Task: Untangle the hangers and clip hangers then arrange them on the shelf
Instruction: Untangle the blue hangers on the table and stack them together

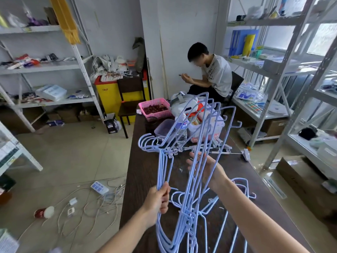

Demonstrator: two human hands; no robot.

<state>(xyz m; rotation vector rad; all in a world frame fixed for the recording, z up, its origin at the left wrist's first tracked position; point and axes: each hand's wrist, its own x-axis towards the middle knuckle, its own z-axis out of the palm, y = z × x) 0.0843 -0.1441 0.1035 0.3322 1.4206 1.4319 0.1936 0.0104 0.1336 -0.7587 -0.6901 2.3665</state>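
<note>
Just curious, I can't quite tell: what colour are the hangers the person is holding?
The hangers are light blue, plain with no pattern; the head view shows it.

Bare dark wooden tabletop [151, 172] lies open along the left edge, while the raised tangle of pale blue wire hangers [196, 161], the clear plastic water bottle [181, 129] and the pink plastic basket [155, 109] block the far end.
</note>
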